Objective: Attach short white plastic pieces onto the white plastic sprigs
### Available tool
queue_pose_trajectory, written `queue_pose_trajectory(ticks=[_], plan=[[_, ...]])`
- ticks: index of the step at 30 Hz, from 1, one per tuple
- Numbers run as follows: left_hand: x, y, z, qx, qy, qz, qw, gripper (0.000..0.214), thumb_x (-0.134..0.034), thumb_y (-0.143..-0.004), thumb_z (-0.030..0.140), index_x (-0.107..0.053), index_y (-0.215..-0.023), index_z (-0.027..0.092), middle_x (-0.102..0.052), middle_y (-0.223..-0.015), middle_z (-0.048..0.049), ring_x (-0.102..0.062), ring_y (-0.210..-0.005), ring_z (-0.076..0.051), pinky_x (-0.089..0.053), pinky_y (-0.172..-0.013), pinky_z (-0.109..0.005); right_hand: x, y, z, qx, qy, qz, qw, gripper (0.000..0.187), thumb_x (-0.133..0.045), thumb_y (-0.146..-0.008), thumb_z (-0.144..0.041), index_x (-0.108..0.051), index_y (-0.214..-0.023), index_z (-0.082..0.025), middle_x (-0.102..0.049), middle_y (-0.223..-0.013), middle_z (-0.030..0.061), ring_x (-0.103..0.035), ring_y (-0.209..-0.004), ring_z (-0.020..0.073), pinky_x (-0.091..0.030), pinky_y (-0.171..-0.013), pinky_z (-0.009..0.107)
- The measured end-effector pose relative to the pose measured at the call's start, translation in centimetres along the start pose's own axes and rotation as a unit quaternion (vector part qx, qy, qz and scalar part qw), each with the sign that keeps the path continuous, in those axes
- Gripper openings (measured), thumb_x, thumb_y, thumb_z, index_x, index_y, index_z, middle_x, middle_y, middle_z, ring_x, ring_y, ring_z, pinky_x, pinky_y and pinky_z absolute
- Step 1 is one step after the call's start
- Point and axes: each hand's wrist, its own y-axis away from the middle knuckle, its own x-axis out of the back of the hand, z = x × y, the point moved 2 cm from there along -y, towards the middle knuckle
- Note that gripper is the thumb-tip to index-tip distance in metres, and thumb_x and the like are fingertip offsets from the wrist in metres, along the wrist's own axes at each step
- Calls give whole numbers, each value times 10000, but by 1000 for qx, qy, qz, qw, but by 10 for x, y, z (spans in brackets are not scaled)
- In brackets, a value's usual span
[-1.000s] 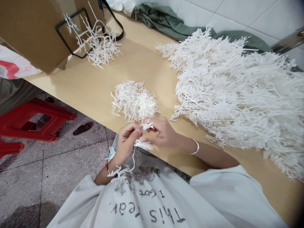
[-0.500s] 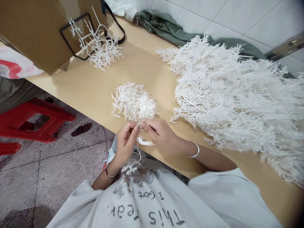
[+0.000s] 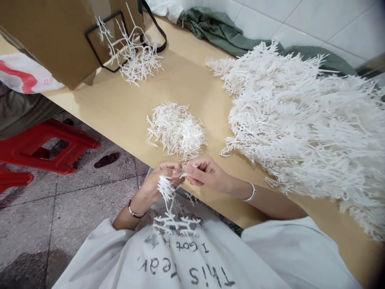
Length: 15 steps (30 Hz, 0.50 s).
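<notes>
My left hand (image 3: 158, 180) is closed on a white, branched plastic sprue (image 3: 172, 221). Its bare side arms hang down in front of my shirt, and a tuft of thin white prongs sticks out over the fingers. Touching the left fingertips, my right hand (image 3: 209, 174) pinches a small white piece at the same spot. Whether that piece is still joined to the sprue I cannot tell. Just beyond both hands lies a small pile of loose thin white pieces (image 3: 177, 130) on the table (image 3: 111, 108).
On the right spreads a big heap of white branched plastic (image 3: 300, 120). Stripped branches (image 3: 140, 66) lie at the back left, by a black wire frame (image 3: 94, 50) and a cardboard box (image 3: 60, 36). Green cloth (image 3: 210, 30) runs along the tiled wall. A red stool (image 3: 60, 140) stands left.
My left hand has turned, bringing the prong tuft and more of the sprue's bare arms into sight. Both hands have moved slightly nearer my body. The view has shifted slightly.
</notes>
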Motion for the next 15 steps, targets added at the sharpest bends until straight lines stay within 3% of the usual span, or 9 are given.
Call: queue_pose_trajectory(ticks=[6,11,15], plan=[[-20,-10,-8,12,160,61,985,288,-616,-592,188,-378,-430,164,-272,-358,75,-227,-326,-36,-250,-371,-180,-5,4,10,-44,-245,44,968,495,-558,-856,-411,-346,-485,-162,-263,-400,-102,-171,-335,8,-134,-346,174],[-22,-9,-10,23,211,30,977,316,-527,-611,169,-289,-403,181,-207,-316,75,-151,-289,-32,-204,-323,-164,-5,5,11,-42,-292,5,955,477,-573,-856,-347,-365,-474,-151,-275,-385,-99,-205,-319,10,-158,-343,172],[-20,-10,-15,56,247,3,968,383,-488,-642,170,-197,-395,195,-143,-310,77,-78,-290,-32,-177,-310,-166,-7,6,9,-58,-332,11,941,474,-547,-873,-345,-346,-487,-157,-247,-379,-105,-175,-310,8,-124,-331,168]])
